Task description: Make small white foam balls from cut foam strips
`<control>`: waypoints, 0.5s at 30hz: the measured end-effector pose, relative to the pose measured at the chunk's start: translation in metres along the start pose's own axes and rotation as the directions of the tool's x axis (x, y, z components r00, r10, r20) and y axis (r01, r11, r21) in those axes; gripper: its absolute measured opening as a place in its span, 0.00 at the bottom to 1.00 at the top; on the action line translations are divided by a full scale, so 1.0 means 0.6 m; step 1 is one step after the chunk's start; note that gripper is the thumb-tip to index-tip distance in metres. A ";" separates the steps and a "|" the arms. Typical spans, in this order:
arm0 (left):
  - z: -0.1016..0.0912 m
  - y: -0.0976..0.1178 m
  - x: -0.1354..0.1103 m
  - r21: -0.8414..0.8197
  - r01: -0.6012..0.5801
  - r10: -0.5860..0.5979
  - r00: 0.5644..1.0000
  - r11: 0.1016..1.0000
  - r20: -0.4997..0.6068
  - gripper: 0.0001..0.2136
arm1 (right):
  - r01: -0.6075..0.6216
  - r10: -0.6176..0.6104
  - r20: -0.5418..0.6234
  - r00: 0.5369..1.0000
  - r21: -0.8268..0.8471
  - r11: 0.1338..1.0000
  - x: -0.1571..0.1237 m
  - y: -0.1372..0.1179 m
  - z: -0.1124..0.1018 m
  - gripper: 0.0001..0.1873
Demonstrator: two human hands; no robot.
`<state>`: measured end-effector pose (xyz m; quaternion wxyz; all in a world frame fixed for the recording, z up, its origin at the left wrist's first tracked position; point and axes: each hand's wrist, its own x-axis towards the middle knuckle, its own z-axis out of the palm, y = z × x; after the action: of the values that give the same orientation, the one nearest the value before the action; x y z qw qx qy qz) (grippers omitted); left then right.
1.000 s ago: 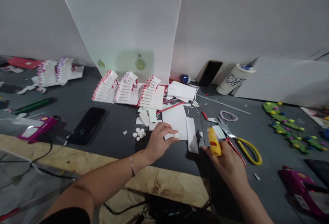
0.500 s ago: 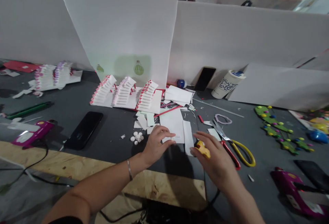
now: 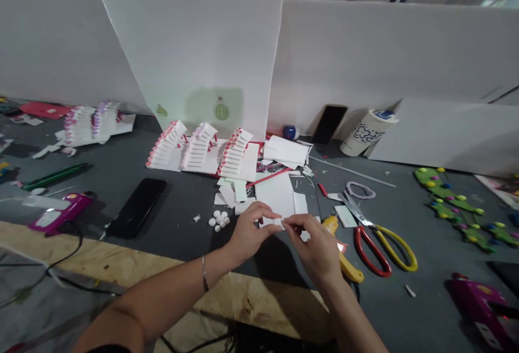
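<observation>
My left hand [image 3: 249, 231] pinches a small white piece [image 3: 277, 222] between thumb and forefinger. My right hand [image 3: 318, 247] meets it from the other side, its thumb and forefinger closed at the piece's right end. What the right fingertips grip is too small to make out. Beside the right hand lies a yellow glue gun [image 3: 352, 271], partly hidden behind it. White sheets [image 3: 276, 191] lie under and beyond both hands. To the left, several small white discs [image 3: 219, 219] sit in a cluster.
Scissors [image 3: 371, 226] with red and yellow handles lie open at right. White stepped models [image 3: 234, 155] with red and purple dots stand at the back. A phone [image 3: 138, 207] lies left, and a paper cup [image 3: 367, 132] leans at the back right. Green dotted pieces [image 3: 444, 196] lie far right.
My right hand has let go of the yellow glue gun, which now rests on the table. It has moved left to the small piece in my left fingers.
</observation>
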<state>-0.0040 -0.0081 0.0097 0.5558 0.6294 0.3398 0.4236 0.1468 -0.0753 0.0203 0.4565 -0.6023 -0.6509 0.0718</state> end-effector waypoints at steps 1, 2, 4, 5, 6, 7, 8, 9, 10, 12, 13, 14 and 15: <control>0.000 -0.003 0.002 -0.051 0.028 -0.029 0.999 0.998 -0.016 0.06 | 0.002 -0.002 -0.025 1.000 -0.002 1.000 -0.002 0.000 0.002 0.05; 0.000 -0.005 0.004 -0.109 0.060 -0.064 0.997 0.992 -0.037 0.07 | 0.003 -0.003 -0.047 0.999 -0.003 1.000 -0.003 0.001 0.004 0.06; 0.000 -0.010 0.008 -0.209 0.118 -0.136 0.988 0.971 -0.074 0.09 | 0.001 -0.001 -0.067 0.998 0.000 1.000 -0.005 0.003 0.005 0.06; 0.000 -0.011 0.009 -0.238 0.138 -0.161 0.984 0.962 -0.082 0.10 | -0.004 0.005 -0.066 0.998 0.003 1.000 -0.006 0.003 0.005 0.06; -0.001 -0.011 0.010 -0.252 0.149 -0.174 0.982 0.956 -0.079 0.10 | -0.016 0.017 -0.067 0.998 0.011 1.000 -0.007 0.004 0.005 0.06; -0.002 -0.010 0.010 -0.254 0.151 -0.174 0.982 0.955 -0.069 0.10 | -0.033 0.035 -0.073 0.997 0.024 0.999 -0.007 0.004 0.004 0.05; -0.002 -0.008 0.010 -0.245 0.145 -0.163 0.985 0.959 -0.052 0.10 | -0.053 0.056 -0.082 0.995 0.041 0.998 -0.007 0.004 0.004 0.04; -0.003 -0.006 0.009 -0.227 0.132 -0.144 0.989 0.965 -0.035 0.10 | -0.071 0.075 -0.085 0.994 0.058 0.996 -0.007 0.003 0.003 0.05; -0.003 -0.004 0.008 -0.202 0.115 -0.121 0.992 0.973 -0.017 0.10 | -0.083 0.089 -0.084 0.992 0.074 0.994 -0.006 0.003 0.004 0.07; -0.004 0.000 0.007 -0.145 0.084 -0.081 0.996 0.986 0.023 0.09 | -0.082 0.088 -0.065 0.994 0.091 0.992 -0.004 0.001 0.005 0.07; -0.004 0.002 0.006 -0.123 0.076 -0.071 0.997 0.990 0.041 0.09 | -0.074 0.079 -0.051 0.996 0.092 0.993 -0.003 0.000 0.006 0.06; -0.003 0.003 0.005 -0.112 0.077 -0.071 0.996 0.991 0.054 0.09 | -0.064 0.068 -0.041 0.997 0.090 0.994 -0.002 -0.001 0.007 0.04; -0.002 0.004 0.004 -0.114 0.087 -0.081 0.995 0.990 0.060 0.10 | -0.054 0.057 -0.036 0.998 0.085 0.995 -0.002 -0.001 0.008 0.04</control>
<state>-0.0042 -0.0055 0.0122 0.6183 0.5925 0.3251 0.4013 0.1429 -0.0743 0.0172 0.4919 -0.6017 -0.6213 0.1002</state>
